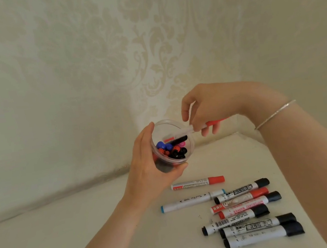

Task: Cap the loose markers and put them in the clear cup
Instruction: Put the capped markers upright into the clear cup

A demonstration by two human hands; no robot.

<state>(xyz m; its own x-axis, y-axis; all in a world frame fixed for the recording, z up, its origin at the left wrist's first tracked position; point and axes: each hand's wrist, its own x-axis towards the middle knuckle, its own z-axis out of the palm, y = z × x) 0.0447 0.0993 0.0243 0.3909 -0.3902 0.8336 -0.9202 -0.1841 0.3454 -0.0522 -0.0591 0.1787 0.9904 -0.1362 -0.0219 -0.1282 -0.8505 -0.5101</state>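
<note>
Clear plastic, the cup (171,143) is lifted off the surface (89,227), tilted toward the camera, with the left hand (149,167) wrapped round its wall; coloured marker ends already crowd its bottom. The right hand (208,109) comes in from 3 o'clock, its fingers (186,112) pinching a red-capped marker (200,127) whose white end is just over the rim. With the cup tilted and partly full, the marker could snag on the others or slide back out if released early. Eight more markers (245,213) lie at 5 o'clock, near the surface's right edge, where a brushing forearm might roll one off. Toward 7 o'clock the surface gives room to set the cup down; the patterned wall (109,68) closes in at 12.
</note>
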